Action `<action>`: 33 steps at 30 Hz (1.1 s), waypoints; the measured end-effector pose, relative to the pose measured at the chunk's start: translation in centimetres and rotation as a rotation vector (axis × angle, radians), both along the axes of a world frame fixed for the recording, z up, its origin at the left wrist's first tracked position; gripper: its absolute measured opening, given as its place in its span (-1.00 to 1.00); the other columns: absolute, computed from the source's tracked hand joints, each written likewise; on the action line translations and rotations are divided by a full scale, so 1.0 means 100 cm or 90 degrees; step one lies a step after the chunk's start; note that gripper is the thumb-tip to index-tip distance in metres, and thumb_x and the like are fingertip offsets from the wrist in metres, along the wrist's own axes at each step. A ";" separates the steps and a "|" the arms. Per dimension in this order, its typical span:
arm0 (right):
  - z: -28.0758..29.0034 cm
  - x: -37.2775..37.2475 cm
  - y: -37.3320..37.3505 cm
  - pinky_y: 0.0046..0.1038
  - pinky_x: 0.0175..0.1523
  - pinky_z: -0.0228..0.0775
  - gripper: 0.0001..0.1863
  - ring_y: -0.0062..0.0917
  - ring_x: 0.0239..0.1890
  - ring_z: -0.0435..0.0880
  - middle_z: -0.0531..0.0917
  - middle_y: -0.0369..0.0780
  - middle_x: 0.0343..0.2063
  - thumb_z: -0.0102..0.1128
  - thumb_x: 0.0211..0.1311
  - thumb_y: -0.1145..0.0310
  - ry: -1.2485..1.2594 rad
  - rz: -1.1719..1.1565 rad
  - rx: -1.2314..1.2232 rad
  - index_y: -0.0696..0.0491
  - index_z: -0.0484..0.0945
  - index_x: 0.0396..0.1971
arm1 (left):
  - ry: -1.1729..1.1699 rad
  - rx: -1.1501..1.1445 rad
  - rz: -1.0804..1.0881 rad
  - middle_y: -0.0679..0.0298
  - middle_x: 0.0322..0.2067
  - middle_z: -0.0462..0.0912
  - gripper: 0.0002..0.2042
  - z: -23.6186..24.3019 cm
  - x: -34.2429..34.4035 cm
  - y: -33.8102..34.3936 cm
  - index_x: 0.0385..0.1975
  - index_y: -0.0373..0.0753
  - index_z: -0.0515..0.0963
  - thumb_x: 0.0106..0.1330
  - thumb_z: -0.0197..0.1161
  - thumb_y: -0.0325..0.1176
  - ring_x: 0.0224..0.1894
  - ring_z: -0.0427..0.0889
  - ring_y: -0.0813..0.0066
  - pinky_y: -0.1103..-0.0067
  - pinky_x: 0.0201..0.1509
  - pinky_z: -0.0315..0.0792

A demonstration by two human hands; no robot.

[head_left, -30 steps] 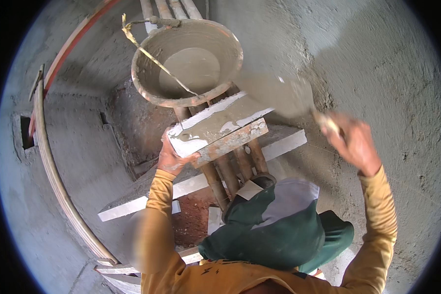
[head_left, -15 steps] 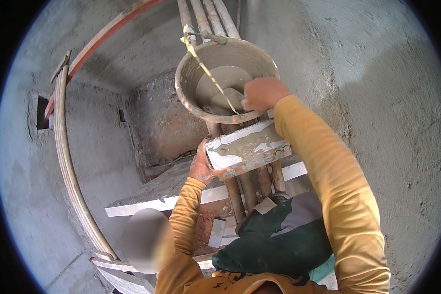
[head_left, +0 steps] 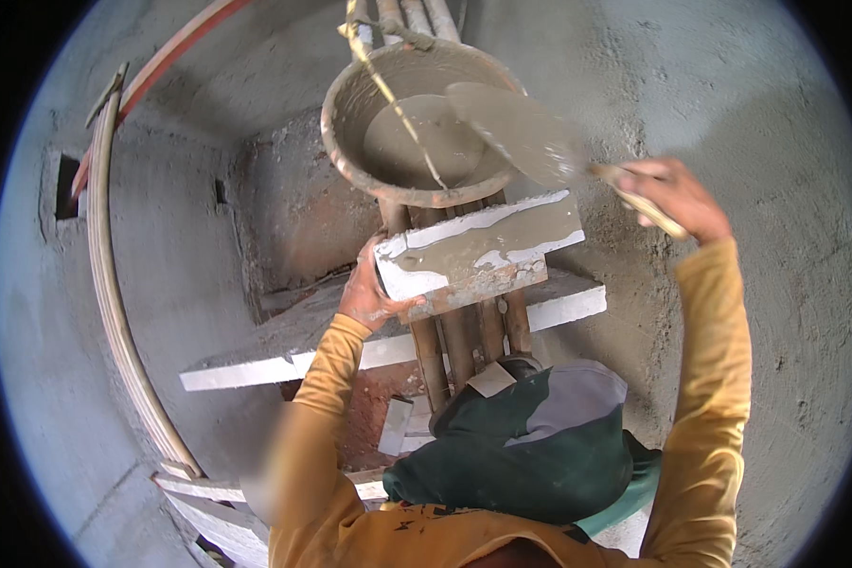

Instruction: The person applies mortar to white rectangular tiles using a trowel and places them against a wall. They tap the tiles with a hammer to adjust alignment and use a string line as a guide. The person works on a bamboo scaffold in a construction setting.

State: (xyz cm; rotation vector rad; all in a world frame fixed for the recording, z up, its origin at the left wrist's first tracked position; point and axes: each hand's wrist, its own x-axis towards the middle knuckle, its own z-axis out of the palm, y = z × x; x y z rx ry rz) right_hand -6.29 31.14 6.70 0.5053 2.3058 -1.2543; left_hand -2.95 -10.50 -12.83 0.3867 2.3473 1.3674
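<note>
My left hand [head_left: 369, 289] grips the near left end of a white block [head_left: 478, 237] partly coated in grey mortar, with a rough board along its near side. My right hand [head_left: 672, 194] holds a trowel [head_left: 511, 133] by its wooden handle; the grey, mortar-covered blade is raised over the right side of a round tub [head_left: 336, 156] of wet mortar. A thin pale stick [head_left: 388, 95] lies across the tub, which rests on several long poles or pipes [head_left: 426, 355] beyond the block.
A white-edged slab [head_left: 568, 308] runs below the block. My legs [head_left: 511, 445] in dark green are beneath me. Curved wooden rails [head_left: 114, 275] and a red one [head_left: 175, 52] line the left. Rough concrete walls [head_left: 757, 189] surround the space, with small openings at left.
My right hand dipped into the tub half a second ago and has since lifted out to the right with the trowel. My left hand still holds the block's end.
</note>
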 end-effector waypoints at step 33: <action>0.018 0.066 -0.066 -0.25 -0.30 0.42 -0.67 -0.07 -0.44 0.59 0.61 0.00 -0.51 0.16 0.21 0.16 0.045 0.335 0.143 0.14 0.65 -0.27 | -0.071 0.025 0.003 0.07 0.23 0.32 0.23 0.000 -0.002 0.000 0.39 -0.20 -0.10 -0.29 0.68 -0.23 0.27 0.32 0.23 0.43 0.38 0.20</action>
